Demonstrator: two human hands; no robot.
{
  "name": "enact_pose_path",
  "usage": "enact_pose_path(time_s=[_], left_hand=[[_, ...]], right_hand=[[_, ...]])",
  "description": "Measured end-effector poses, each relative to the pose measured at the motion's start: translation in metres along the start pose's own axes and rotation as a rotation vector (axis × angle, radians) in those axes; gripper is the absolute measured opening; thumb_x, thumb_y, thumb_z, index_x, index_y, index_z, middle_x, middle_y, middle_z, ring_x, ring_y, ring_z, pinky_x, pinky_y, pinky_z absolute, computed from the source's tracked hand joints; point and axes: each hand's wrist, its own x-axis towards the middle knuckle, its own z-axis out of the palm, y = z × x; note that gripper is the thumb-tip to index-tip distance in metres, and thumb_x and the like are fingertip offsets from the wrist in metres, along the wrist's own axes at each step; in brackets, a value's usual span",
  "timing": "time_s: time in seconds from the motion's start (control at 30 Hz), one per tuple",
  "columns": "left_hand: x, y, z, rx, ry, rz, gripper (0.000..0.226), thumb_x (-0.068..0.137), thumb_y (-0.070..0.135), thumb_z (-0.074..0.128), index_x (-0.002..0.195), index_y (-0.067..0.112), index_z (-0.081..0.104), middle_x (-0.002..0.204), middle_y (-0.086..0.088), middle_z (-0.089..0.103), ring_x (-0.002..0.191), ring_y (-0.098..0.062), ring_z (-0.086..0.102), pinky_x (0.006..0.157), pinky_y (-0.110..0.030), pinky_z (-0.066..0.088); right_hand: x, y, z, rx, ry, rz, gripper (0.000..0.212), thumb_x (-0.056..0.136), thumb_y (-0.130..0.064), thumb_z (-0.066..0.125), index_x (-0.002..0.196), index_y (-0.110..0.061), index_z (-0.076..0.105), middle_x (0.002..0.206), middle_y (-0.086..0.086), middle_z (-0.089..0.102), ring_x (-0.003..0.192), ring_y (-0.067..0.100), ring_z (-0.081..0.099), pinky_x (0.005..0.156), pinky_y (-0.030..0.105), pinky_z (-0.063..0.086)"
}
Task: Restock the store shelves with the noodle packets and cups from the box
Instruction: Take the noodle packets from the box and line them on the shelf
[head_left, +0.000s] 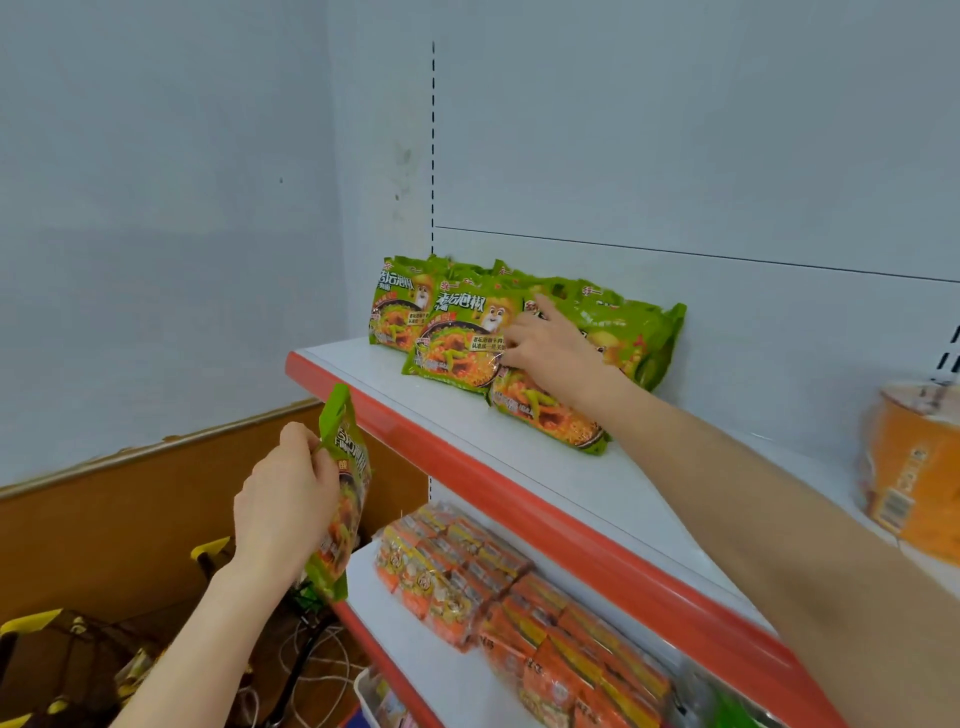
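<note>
The left hand (283, 499) grips a green noodle packet (347, 457) just below the top shelf (545, 467) edge. The right hand (550, 348) presses, fingers spread, on green packets (452, 332) leaning there.

Left arm bare, reaching up from lower left, wrist straight. Left hand (285, 499) back toward camera, fingers curled round packet (343, 488), thumb and fingertips pinching it near top; hand just below front left corner of top shelf (519, 467).

Right arm bare, stretched from lower right across shelf toward its back left. Right hand (550, 353) palm down on shelved packets (452, 338); index finger (544, 306) straight, pointing up, other fingers bent, tips on packet face. Thumb hidden; grip unclear.
</note>
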Motion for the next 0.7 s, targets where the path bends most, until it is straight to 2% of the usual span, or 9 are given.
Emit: enact_pose_path(time_s=[0.03, 0.1, 0.23, 0.3, 0.37, 0.47, 0.53, 0.6, 0.7], left_hand=[[0.001, 0.000, 0.000, -0.002, 0.005, 0.000, 0.016, 0.096, 0.016, 0.041, 0.104, 0.004, 0.048, 0.068, -0.002, 0.051, 0.056, -0.017, 0.046, 0.046, -0.027, 0.032], [0.003, 0.000, 0.000, -0.004, 0.014, -0.001, 0.018, 0.096, 0.015, 0.042, 0.106, 0.003, 0.050, 0.072, -0.005, 0.054, 0.058, -0.020, 0.048, 0.047, -0.028, 0.032], [0.006, 0.003, -0.004, -0.021, 0.043, 0.007, 0.018, 0.096, 0.015, 0.042, 0.106, 0.002, 0.050, 0.075, -0.005, 0.053, 0.058, -0.018, 0.046, 0.047, -0.025, 0.029], [0.010, 0.002, -0.009, -0.047, 0.068, 0.025, 0.017, 0.096, 0.015, 0.043, 0.104, 0.003, 0.051, 0.075, -0.006, 0.055, 0.059, -0.020, 0.047, 0.048, -0.027, 0.031], [0.015, 0.001, -0.015, -0.090, 0.088, 0.051, 0.016, 0.095, 0.015, 0.044, 0.103, 0.003, 0.052, 0.077, -0.008, 0.058, 0.063, -0.024, 0.050, 0.054, -0.031, 0.035], [0.025, -0.006, -0.028, -0.110, 0.068, 0.118, 0.017, 0.096, 0.015, 0.043, 0.105, 0.003, 0.052, 0.080, -0.005, 0.056, 0.070, -0.023, 0.051, 0.061, -0.034, 0.038], [0.033, -0.013, -0.038, -0.081, 0.024, 0.188, 0.015, 0.096, 0.013, 0.043, 0.104, 0.005, 0.051, 0.079, -0.007, 0.058, 0.071, -0.028, 0.055, 0.061, -0.037, 0.041], [0.040, -0.022, -0.049, -0.081, -0.006, 0.258, 0.011, 0.096, 0.011, 0.043, 0.101, 0.005, 0.050, 0.077, -0.009, 0.058, 0.073, -0.033, 0.058, 0.062, -0.040, 0.043], [0.051, -0.037, -0.062, -0.121, -0.027, 0.325, 0.011, 0.096, 0.010, 0.042, 0.101, 0.003, 0.050, 0.074, -0.004, 0.052, 0.072, -0.029, 0.055, 0.061, -0.037, 0.041]], right_hand=[[-0.001, -0.003, 0.004, 0.009, -0.064, 0.000, 0.031, 0.084, -0.006, 0.059, 0.110, -0.020, 0.066, 0.115, 0.005, 0.062, 0.120, 0.023, 0.049, 0.114, 0.052, 0.018], [-0.002, -0.003, 0.007, 0.028, -0.114, 0.052, 0.035, 0.089, -0.004, 0.049, 0.119, -0.019, 0.059, 0.118, 0.005, 0.060, 0.121, 0.023, 0.046, 0.114, 0.050, 0.017], [0.001, -0.004, 0.003, 0.183, -0.051, 0.127, 0.042, 0.087, 0.003, 0.045, 0.124, -0.014, 0.054, 0.122, 0.007, 0.060, 0.121, 0.025, 0.048, 0.111, 0.045, 0.021], [0.006, -0.010, -0.003, 0.362, 0.073, 0.180, 0.039, 0.088, 0.006, 0.041, 0.121, -0.008, 0.055, 0.118, 0.010, 0.061, 0.116, 0.028, 0.051, 0.100, 0.040, 0.033], [0.013, -0.021, -0.014, 0.654, 0.183, 0.241, 0.033, 0.093, -0.003, 0.039, 0.121, -0.006, 0.056, 0.120, 0.011, 0.062, 0.115, 0.027, 0.053, 0.091, 0.037, 0.042], [0.030, -0.040, -0.032, 0.980, 0.256, 0.248, 0.034, 0.094, -0.016, 0.047, 0.127, -0.007, 0.053, 0.130, 0.009, 0.057, 0.121, 0.022, 0.051, 0.101, 0.033, 0.037], [0.043, -0.051, -0.042, 1.063, 0.212, 0.208, 0.042, 0.092, -0.019, 0.054, 0.131, -0.008, 0.048, 0.135, 0.006, 0.052, 0.125, 0.019, 0.047, 0.102, 0.027, 0.032], [0.055, -0.063, -0.049, 1.155, 0.091, 0.151, 0.054, 0.088, -0.024, 0.061, 0.137, -0.011, 0.041, 0.141, 0.003, 0.046, 0.129, 0.015, 0.043, 0.105, 0.024, 0.031], [0.071, -0.085, -0.058, 1.340, -0.117, 0.046, 0.064, 0.083, -0.023, 0.067, 0.138, -0.011, 0.038, 0.142, 0.002, 0.044, 0.130, 0.012, 0.042, 0.102, 0.019, 0.035]])
